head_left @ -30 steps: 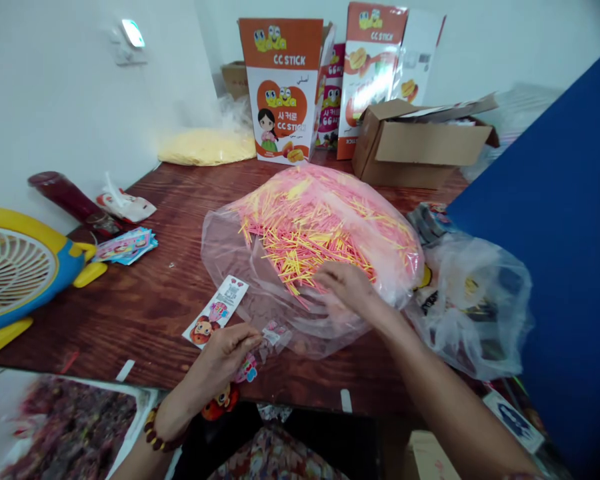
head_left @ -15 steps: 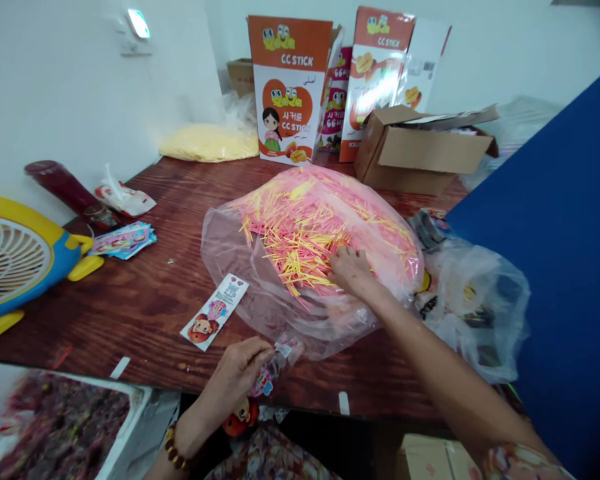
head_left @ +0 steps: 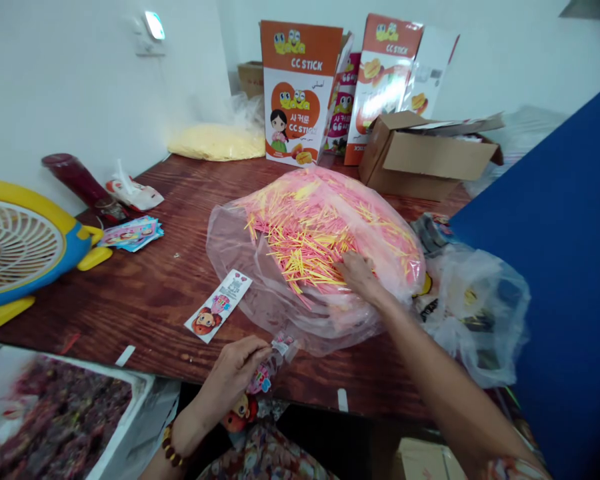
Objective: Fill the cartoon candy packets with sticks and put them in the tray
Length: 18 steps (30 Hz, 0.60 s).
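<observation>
A big clear plastic bag [head_left: 240,260] full of thin pink and yellow sticks [head_left: 310,227] lies on the brown wooden table [head_left: 145,287]. My right hand [head_left: 357,273] rests on the sticks at the bag's near right, fingers bent among them. At the table's front edge my left hand [head_left: 233,370] pinches a small printed sachet [head_left: 267,373] with a cartoon face. A second printed sachet [head_left: 219,305] lies flat on the table just left of the bag.
Orange CC STICK cartons [head_left: 300,93] and an open cardboard box [head_left: 425,150] stand at the back. A yellow and blue fan [head_left: 25,247] sits at left beside a sachet pile [head_left: 133,233]. A crumpled plastic bag [head_left: 475,307] and a blue panel [head_left: 555,267] are at right. A tray of dark red pieces [head_left: 55,420] is below.
My right hand has slid forward from the bag's near edge deeper onto the sticks. My left hand has shifted slightly right along the table edge, still holding the sachet.
</observation>
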Available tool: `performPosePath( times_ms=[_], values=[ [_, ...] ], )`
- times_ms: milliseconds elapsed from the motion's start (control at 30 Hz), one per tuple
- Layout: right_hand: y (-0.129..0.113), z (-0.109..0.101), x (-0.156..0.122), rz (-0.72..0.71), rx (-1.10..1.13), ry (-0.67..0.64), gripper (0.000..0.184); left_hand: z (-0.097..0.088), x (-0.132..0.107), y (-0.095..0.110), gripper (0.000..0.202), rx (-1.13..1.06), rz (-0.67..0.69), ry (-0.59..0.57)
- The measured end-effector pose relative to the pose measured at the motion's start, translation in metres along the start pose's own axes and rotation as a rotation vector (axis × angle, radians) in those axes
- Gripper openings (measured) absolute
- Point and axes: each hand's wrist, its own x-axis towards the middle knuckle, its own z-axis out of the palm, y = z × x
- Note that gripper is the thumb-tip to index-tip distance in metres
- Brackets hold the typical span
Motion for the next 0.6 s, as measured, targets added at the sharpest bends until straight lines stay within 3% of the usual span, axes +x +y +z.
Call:
performPosePath(
  times_ms=[267, 600],
  values=[
    [0.009, 0.003, 0.006, -0.029, 0.270, 0.126, 0.028, -0.002, -0.004, 0.003, 0.033, -0.025, 0.011, 0.030],
    [0.009, 0.009, 0.010, 0.031, 0.549, 0.058, 0.021, -0.007, -0.012, 0.001, 0.033, -0.061, 0.009, 0.085]
  ],
)
